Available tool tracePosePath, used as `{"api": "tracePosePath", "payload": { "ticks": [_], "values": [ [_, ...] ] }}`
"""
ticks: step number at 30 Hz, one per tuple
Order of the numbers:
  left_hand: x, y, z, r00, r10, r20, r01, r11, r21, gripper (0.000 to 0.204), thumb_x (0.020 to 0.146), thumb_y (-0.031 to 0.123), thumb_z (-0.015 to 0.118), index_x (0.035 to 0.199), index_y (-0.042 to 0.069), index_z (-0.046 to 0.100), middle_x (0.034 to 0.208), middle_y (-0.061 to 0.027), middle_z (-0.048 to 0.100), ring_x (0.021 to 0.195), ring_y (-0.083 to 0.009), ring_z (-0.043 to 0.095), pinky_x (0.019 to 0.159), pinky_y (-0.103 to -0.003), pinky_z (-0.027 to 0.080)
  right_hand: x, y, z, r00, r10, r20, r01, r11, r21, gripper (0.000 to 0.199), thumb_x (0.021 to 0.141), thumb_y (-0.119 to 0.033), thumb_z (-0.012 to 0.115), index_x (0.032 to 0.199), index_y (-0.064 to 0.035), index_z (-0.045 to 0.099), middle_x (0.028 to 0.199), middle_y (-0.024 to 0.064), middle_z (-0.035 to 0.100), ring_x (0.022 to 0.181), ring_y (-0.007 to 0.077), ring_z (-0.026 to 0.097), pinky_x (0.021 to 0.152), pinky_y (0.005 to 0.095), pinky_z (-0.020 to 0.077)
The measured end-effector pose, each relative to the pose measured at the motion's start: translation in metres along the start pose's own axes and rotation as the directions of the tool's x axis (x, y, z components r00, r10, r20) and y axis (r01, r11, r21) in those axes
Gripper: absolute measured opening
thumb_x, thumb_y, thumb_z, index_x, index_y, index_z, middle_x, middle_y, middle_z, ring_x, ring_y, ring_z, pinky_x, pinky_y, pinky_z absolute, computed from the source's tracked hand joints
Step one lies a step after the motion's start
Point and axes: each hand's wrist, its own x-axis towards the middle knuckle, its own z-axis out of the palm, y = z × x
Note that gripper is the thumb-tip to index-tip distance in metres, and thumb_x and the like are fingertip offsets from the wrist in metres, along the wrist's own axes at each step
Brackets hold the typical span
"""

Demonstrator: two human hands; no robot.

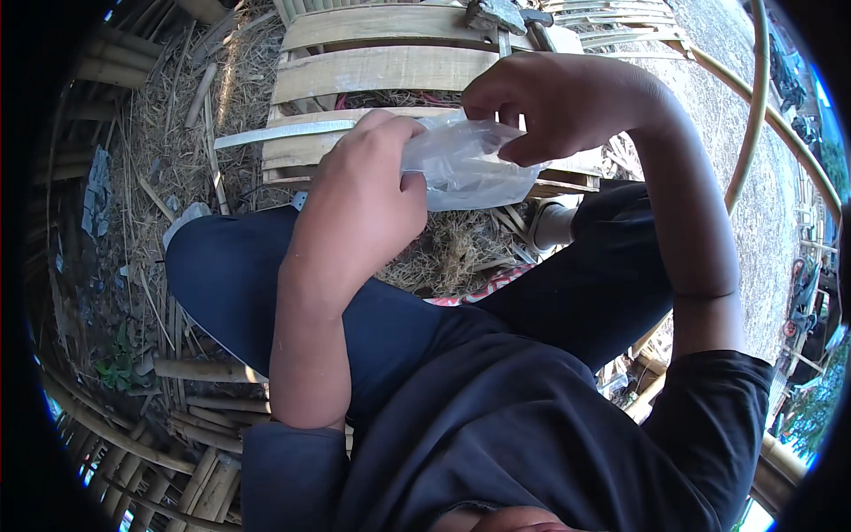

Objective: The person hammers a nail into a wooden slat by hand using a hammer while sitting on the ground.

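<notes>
A clear plastic bag (pixel 465 164) is held between both hands in front of my chest. My left hand (pixel 368 191) grips its left side, fingers closed around the crumpled plastic. My right hand (pixel 554 102) pinches the bag's upper right edge between thumb and fingers. What is inside the bag cannot be made out. Below the hands are my bent knees in dark blue trousers (pixel 230 275).
A bamboo slat frame (pixel 381 66) lies on the straw-covered ground ahead, with a thin pale strip (pixel 284 133) across it. A long curved bamboo pole (pixel 753 115) runs along the right. Bamboo slats (pixel 195 417) lie at the lower left. A grey stone (pixel 496 13) rests at the top.
</notes>
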Motion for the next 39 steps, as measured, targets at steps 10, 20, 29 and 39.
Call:
{"api": "tracePosePath", "payload": {
  "ticks": [10,20,29,39],
  "values": [
    [0.039,0.005,0.011,0.980,-0.181,0.083,0.186,0.981,-0.058,0.028,0.085,0.001,0.057,0.111,-0.006,0.066,0.097,-0.0275,0.070,0.095,-0.0424,0.069,0.088,-0.046,0.053,-0.088,0.031,-0.018,0.855,0.418,-0.307,-0.394,0.908,0.141,0.027,0.091,-0.026,0.079,0.097,-0.0041,0.065,0.083,0.0054,0.069,0.074,0.0136,0.069,0.062,0.0303,0.0527],
    [0.052,0.022,0.036,0.952,-0.004,0.307,0.056,0.985,-0.163,0.028,0.084,0.002,0.055,0.108,-0.005,0.067,0.098,-0.0289,0.069,0.100,-0.0455,0.066,0.092,-0.051,0.051,-0.098,0.093,0.174,0.560,0.328,0.761,-0.262,0.941,-0.213,0.015,0.087,-0.019,0.072,0.094,-0.0058,0.076,0.089,0.0132,0.075,0.077,0.0277,0.072,0.076,0.0403,0.0565],
    [0.047,0.015,0.051,0.956,0.081,0.281,-0.039,0.988,-0.152,0.027,0.082,0.001,0.056,0.106,-0.004,0.067,0.091,-0.0267,0.069,0.085,-0.0427,0.068,0.078,-0.043,0.053,-0.089,0.095,0.225,0.447,0.344,0.826,-0.028,0.928,-0.371,0.023,0.088,-0.021,0.072,0.105,-0.0071,0.072,0.096,0.0146,0.074,0.085,0.0286,0.071,0.082,0.0416,0.0555],
    [0.037,0.013,0.039,0.942,0.076,0.327,-0.031,0.990,-0.140,0.024,0.082,0.001,0.056,0.102,-0.004,0.067,0.089,-0.0259,0.069,0.083,-0.0412,0.069,0.078,-0.043,0.053,-0.076,0.091,0.237,0.406,0.360,0.840,0.030,0.913,-0.406,0.033,0.089,-0.024,0.072,0.118,-0.0084,0.068,0.104,0.0162,0.073,0.094,0.0297,0.071,0.088,0.0430,0.0543]
  ]
}}
